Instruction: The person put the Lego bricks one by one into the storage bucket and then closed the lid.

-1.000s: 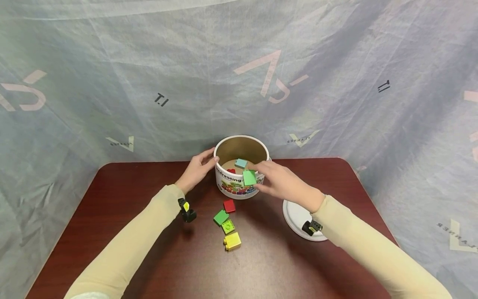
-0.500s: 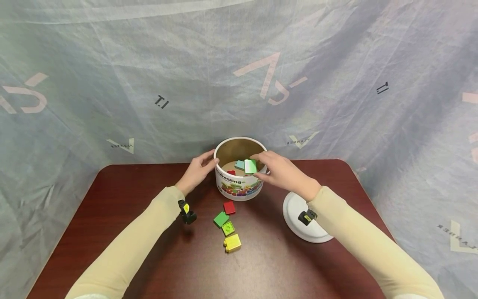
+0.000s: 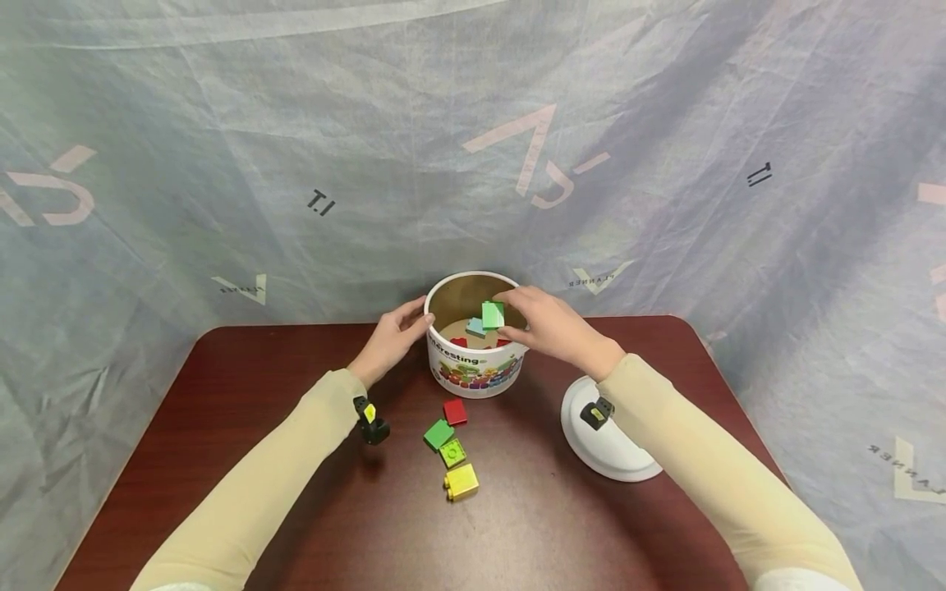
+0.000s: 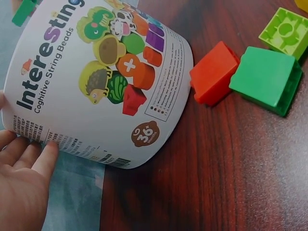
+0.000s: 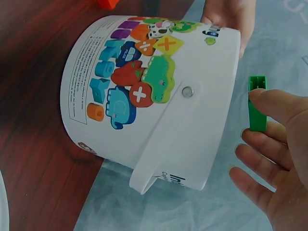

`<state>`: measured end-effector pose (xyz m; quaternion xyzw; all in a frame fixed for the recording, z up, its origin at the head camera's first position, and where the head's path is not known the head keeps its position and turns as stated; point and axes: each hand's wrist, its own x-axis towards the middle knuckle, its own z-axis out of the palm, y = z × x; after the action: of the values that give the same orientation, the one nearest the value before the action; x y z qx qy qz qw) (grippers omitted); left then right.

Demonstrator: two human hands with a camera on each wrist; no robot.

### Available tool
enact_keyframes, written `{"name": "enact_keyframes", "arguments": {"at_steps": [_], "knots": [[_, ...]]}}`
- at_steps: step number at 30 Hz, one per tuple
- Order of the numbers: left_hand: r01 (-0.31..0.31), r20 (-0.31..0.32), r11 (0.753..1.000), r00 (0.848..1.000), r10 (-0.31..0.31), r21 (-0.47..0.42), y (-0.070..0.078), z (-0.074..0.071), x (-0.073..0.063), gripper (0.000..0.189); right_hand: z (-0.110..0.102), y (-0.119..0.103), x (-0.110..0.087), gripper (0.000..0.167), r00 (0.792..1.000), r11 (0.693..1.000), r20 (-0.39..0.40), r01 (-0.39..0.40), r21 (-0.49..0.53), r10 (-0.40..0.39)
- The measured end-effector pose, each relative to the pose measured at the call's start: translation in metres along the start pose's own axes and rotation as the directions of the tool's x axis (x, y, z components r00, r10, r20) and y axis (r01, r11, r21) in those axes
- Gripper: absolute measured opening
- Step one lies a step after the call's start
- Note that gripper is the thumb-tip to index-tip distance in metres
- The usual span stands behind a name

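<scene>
Right hand is pinching a flat green plastic block between thumb and fingertips, holding it above the mouth of a white cylindrical bucket printed with colourful toys. Left hand isn't clamping anything, its fairly straight fingers are just resting against the bucket's side.

Looks partway along to me: a light-blue plastic block and some red plastic pieces are already sitting inside, partly hidden. Four are left outside, lying in front: a red block, a darker green block, a square lime-green block and a chunky yellow block.

A round white lid is lying off to the right. Everything's sitting on a dark reddish-brown wood-grain table, with wrinkled grey fabric sheeting hanging around it, showing pink and black lettering.
</scene>
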<state>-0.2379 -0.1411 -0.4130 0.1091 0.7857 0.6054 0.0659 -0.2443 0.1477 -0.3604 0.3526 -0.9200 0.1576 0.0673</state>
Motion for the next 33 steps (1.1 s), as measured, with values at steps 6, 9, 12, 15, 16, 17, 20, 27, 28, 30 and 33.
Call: {"name": "enact_keyframes", "arguments": {"at_steps": [6, 9, 12, 15, 16, 17, 20, 27, 28, 30, 33], "knots": [[0.002, -0.002, 1.000, 1.000, -0.002, -0.003, -0.002, 0.001, 0.002, 0.059, 0.004, 0.006, 0.009, 0.050, 0.999, 0.999, 0.022, -0.040, 0.009, 0.040], [0.001, 0.000, 1.000, 1.000, -0.001, -0.008, -0.002, 0.001, 0.002, 0.059, 0.006, 0.008, 0.013, 0.050, 0.999, 0.999, 0.025, -0.047, 0.014, 0.046], [-0.004, 0.000, 1.000, 1.000, 0.004, -0.014, -0.002, 0.001, 0.001, 0.059, 0.008, 0.009, 0.016, 0.049, 0.999, 0.999, 0.017, -0.044, 0.020, 0.044], [-0.012, -0.002, 1.000, 1.000, 0.012, -0.020, -0.002, 0.001, 0.001, 0.058, 0.011, 0.010, 0.019, 0.049, 0.999, 0.999, 0.011, -0.037, 0.031, 0.037], [-0.014, -0.003, 1.000, 1.000, 0.014, -0.022, -0.003, 0.001, 0.001, 0.058, 0.011, 0.010, 0.019, 0.049, 0.999, 0.999, 0.010, -0.035, 0.035, 0.034], [-0.015, -0.003, 1.000, 1.000, 0.015, -0.023, -0.003, 0.001, 0.002, 0.058, 0.012, 0.011, 0.020, 0.049, 0.999, 0.999, 0.011, -0.033, 0.037, 0.032], [-0.016, -0.004, 1.000, 1.000, 0.016, -0.024, -0.004, 0.002, 0.002, 0.058, 0.013, 0.011, 0.020, 0.049, 0.999, 0.999, 0.017, -0.035, 0.042, 0.034], [-0.015, -0.008, 1.000, 1.000, 0.015, -0.013, -0.004, 0.002, 0.002, 0.058, 0.013, 0.012, 0.018, 0.047, 0.999, 0.999, 0.018, -0.042, 0.033, 0.041], [-0.015, -0.008, 1.000, 1.000, 0.015, -0.012, -0.004, 0.002, 0.002, 0.058, 0.012, 0.012, 0.017, 0.046, 0.999, 0.998, 0.016, -0.042, 0.035, 0.042], [-0.015, -0.007, 1.000, 1.000, 0.015, -0.012, -0.004, 0.002, 0.002, 0.058, 0.012, 0.012, 0.016, 0.046, 0.999, 0.999, 0.012, -0.040, 0.034, 0.040], [-0.023, -0.015, 1.000, 1.000, 0.023, -0.003, -0.018, 0.001, 0.008, 0.059, 0.011, 0.012, 0.013, 0.045, 0.999, 0.999, 0.004, -0.040, 0.037, 0.040]]}}
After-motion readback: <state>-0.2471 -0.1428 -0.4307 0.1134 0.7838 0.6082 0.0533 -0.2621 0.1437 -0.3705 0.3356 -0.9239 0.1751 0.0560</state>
